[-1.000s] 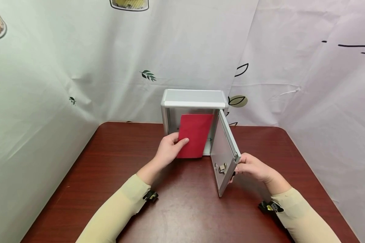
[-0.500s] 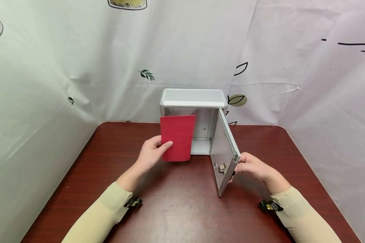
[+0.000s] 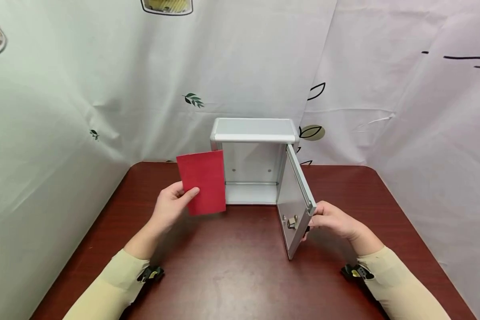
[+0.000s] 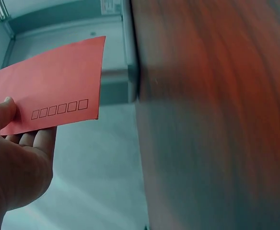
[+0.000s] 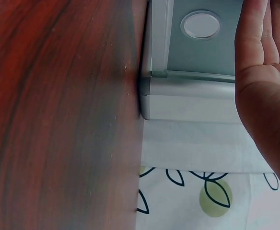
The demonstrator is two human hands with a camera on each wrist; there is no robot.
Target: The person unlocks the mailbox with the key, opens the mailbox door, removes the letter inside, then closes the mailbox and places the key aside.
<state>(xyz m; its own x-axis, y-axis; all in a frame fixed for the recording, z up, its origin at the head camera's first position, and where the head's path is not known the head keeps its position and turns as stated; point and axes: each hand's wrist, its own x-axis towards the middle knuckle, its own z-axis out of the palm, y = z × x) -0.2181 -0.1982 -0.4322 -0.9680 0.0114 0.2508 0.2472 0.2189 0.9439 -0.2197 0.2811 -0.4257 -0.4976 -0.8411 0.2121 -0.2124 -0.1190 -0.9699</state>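
Red envelope (image 3: 205,178) is upright above the bench (image 3: 240,271), in front of the left side of the lockable metal box (image 3: 256,126). I see the left hand's (image 3: 171,205) grip pinching its left edge, thumb across the face, near six printed squares (image 4: 59,109). The right hand (image 3: 338,221) touches the swung-out door (image 3: 294,191) by its lock (image 3: 291,222); with fingertips hidden, I cannot tell that grip's state.

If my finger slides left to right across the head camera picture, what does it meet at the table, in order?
The person's bare left grip → flat, rectangular red paper envelope → silvery, boxy metal-looking cabinet → its open, flat grey door with silver edges → the person's bare right grip.
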